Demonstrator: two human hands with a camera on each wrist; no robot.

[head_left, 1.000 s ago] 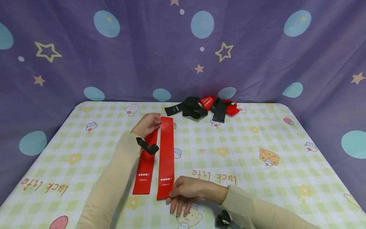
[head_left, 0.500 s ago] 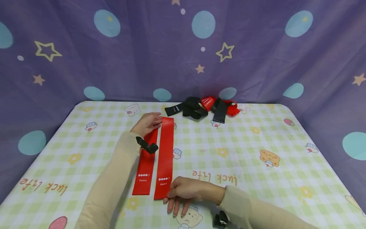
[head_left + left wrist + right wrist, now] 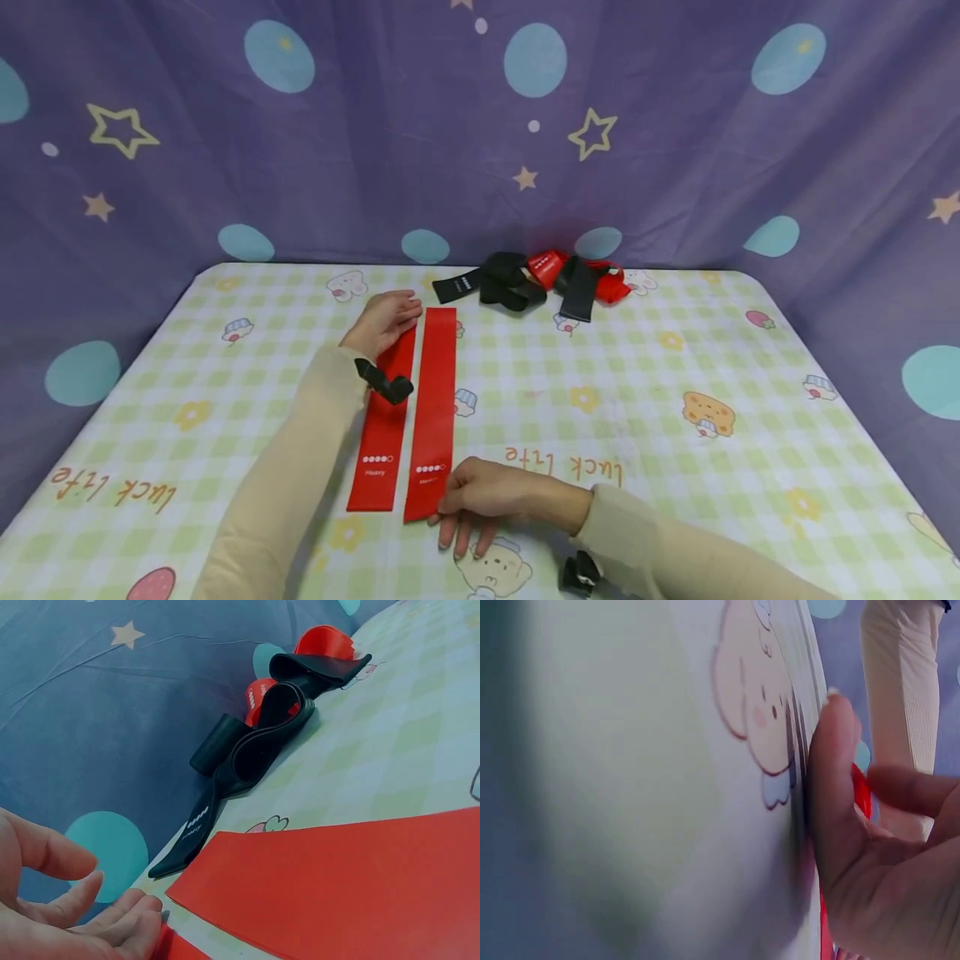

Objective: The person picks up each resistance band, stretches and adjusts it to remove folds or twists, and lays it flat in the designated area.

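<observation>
Lengthwise, a long, flat, glossy red band with white dots lay on the green-and-white checked cloth, its near corner pinched in my right hand. Just left lay a matching red band; at its far end my left hand had loosely bent fingers. Beyond were looped black and red bands.

“Heavy” with dots on left red band, “luck life” twice on tablecloth

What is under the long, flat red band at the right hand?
Green-and-white checked table cover shows along both sides of the long, flat red band; what lies directly beneath is hidden.
</observation>
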